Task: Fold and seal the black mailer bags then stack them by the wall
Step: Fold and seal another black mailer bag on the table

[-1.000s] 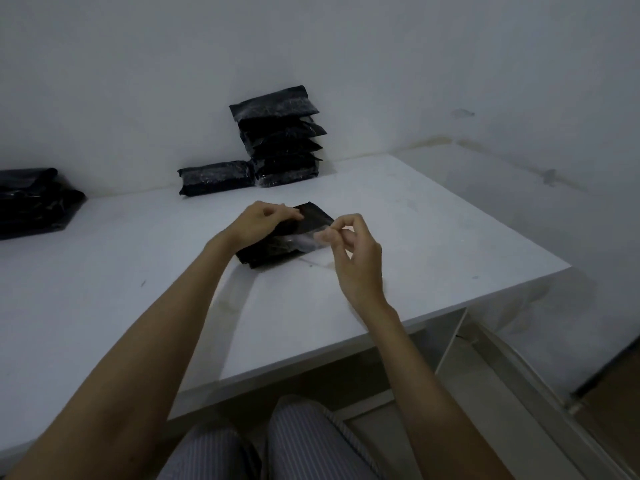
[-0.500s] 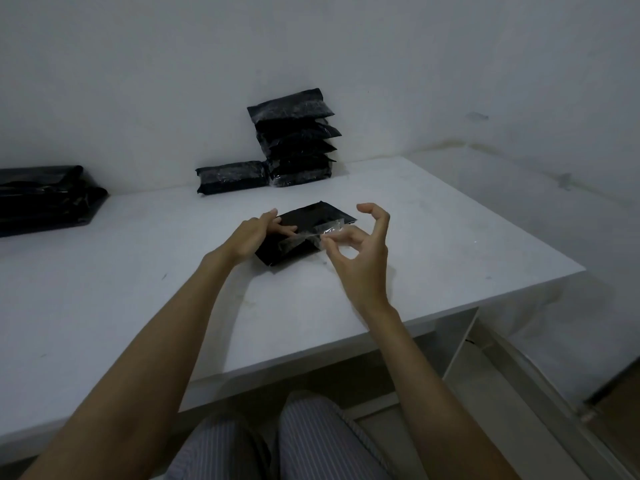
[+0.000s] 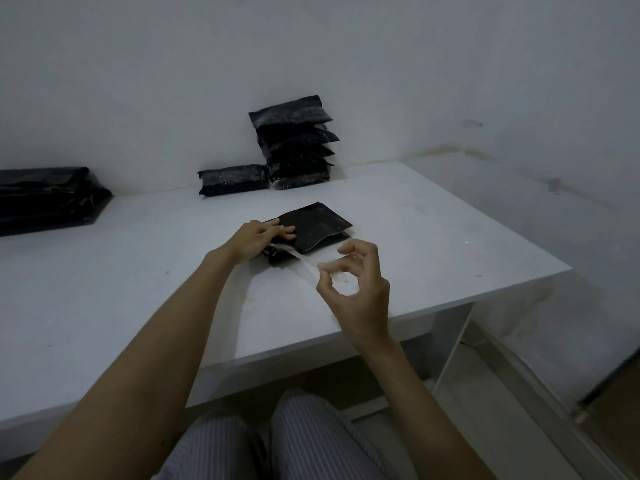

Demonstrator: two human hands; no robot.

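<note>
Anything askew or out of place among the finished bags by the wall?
One sealed black mailer bag lies flat on the white table beside the stack of black bags, not on it; the stack's layers sit slightly uneven.

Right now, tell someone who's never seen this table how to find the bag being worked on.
Start at the white table, near its middle. The mailer bag lies flat there under the left hand. Unlike the stack by the wall, it is alone.

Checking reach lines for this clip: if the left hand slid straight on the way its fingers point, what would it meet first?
The left hand already rests on the black mailer bag, fingers pointing right across it. Beyond the bag's far edge, only bare table shows, though depth is uncertain.
</note>
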